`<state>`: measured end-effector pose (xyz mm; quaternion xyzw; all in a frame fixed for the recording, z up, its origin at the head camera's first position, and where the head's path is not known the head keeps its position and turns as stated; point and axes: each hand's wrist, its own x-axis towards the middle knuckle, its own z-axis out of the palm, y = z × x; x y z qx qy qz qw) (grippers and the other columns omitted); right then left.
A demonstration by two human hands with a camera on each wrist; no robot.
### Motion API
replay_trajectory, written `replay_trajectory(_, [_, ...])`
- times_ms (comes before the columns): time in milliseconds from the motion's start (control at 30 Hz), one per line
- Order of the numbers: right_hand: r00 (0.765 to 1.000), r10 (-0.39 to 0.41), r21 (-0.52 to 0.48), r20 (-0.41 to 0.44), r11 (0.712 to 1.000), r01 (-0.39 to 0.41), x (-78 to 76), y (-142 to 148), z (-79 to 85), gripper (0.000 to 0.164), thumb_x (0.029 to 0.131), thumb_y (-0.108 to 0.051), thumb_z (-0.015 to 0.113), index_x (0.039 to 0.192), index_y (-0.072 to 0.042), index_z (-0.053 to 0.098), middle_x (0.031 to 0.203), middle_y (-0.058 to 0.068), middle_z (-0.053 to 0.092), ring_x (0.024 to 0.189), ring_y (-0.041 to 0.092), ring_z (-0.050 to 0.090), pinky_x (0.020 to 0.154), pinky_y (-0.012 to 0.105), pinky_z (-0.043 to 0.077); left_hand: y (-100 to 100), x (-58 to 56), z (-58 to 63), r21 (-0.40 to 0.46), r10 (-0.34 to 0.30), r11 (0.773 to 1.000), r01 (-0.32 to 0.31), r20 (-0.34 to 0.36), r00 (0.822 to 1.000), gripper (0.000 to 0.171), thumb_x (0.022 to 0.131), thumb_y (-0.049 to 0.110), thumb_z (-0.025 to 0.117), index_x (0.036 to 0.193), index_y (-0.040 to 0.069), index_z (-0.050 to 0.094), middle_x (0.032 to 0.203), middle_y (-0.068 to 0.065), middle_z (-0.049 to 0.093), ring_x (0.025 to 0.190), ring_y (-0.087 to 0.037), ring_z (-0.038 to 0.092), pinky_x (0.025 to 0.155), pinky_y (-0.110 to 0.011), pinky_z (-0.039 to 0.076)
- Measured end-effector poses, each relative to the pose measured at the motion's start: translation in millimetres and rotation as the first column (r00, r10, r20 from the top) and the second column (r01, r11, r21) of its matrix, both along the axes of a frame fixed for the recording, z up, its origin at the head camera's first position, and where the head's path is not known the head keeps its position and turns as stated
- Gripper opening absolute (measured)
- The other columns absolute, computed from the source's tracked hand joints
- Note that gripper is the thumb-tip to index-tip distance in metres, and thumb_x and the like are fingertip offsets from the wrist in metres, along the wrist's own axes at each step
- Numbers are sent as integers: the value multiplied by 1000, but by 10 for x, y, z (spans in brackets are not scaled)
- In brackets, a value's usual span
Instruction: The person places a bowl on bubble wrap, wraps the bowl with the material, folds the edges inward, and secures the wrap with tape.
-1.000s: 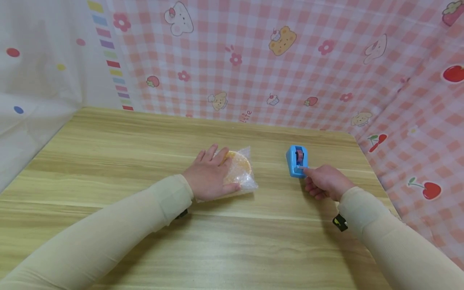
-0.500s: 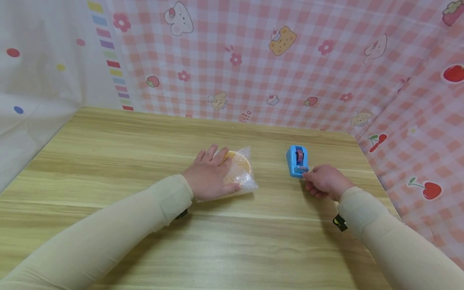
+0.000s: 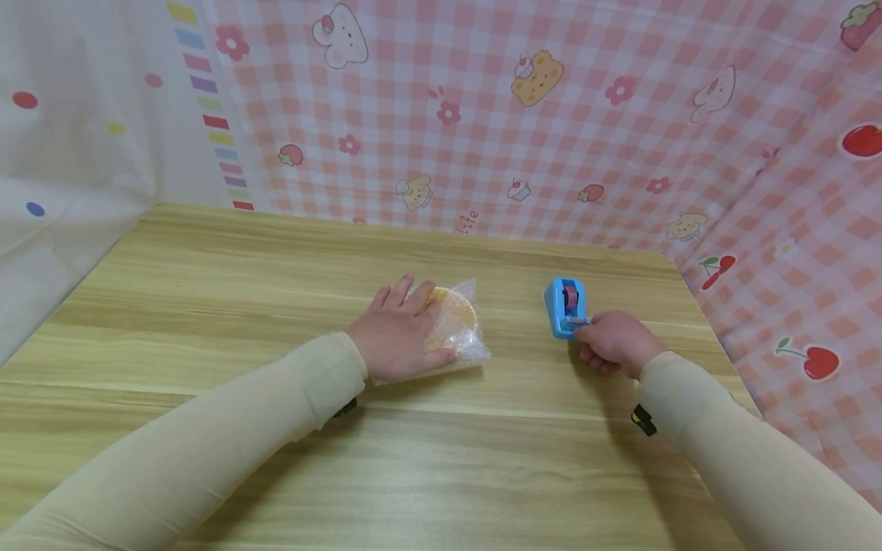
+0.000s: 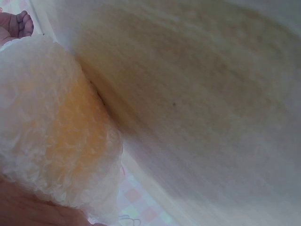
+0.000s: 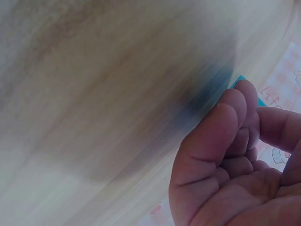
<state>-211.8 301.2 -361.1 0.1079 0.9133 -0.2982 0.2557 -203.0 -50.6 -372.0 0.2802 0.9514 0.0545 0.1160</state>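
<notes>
Under my left hand lies a flat round yellow-orange thing wrapped in clear bubble wrap. The hand rests on it with fingers spread and straight; in the left wrist view the bubble wrap fills the left side. To the right stands a light blue tape dispenser holding a small reddish tape roll. My right hand is at its near end, thumb and forefinger pinched together just by the cutter, seemingly on the tape's end, which is too small to make out. Its other fingers are curled.
The wood-grain table carries both things. Behind it hangs a pink checked cloth, which also closes off the right side. A white dotted cloth hangs along the left edge.
My right thumb has drawn back from over the dispenser's cutter to its near edge. The dispenser has shifted very slightly. My left hand and the wrapped thing have stayed still.
</notes>
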Motion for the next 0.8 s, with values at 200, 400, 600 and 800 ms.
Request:
replay_trajectory(200, [1000, -2, 4, -3, 1000, 2, -12, -6, 3, 24, 104, -22, 52, 94, -3, 60, 82, 5, 68, 74, 18, 61, 67, 29, 54, -1, 4, 4, 5, -5, 1000, 5, -9, 1000, 97, 101, 77, 37, 168, 8, 25, 179, -13, 8, 164, -42, 0, 132, -62, 11])
replay_trajectory(400, [1000, -2, 11, 1, 1000, 2, -25, -4, 4, 24, 105, -22, 51, 94, -2, 60, 81, 5, 67, 74, 18, 61, 66, 29, 54, -2, 11, 8, 7, -6, 1000, 6, -9, 1000, 97, 101, 77, 37, 168, 8, 25, 179, -13, 8, 164, -42, 0, 132, -62, 11])
replay_trajectory(600, [1000, 11, 26, -2, 1000, -11, -36, -17, 4, 24, 104, -21, 50, 94, -2, 61, 79, 4, 67, 71, 16, 61, 66, 28, 55, -2, 3, 3, 3, -4, 1000, 4, -4, 1000, 97, 101, 77, 36, 168, 8, 24, 179, -12, 7, 165, -42, -1, 132, -62, 9])
replay_trajectory(800, [1000, 15, 25, 2, 1000, -15, -31, -25, 27, 23, 104, -20, 50, 93, -2, 61, 79, 4, 67, 71, 17, 61, 66, 28, 55, -1, 3, 6, 1, -1, 1000, 1, 2, 1000, 97, 101, 78, 36, 168, 8, 23, 179, -12, 6, 165, -41, -2, 132, -62, 8])
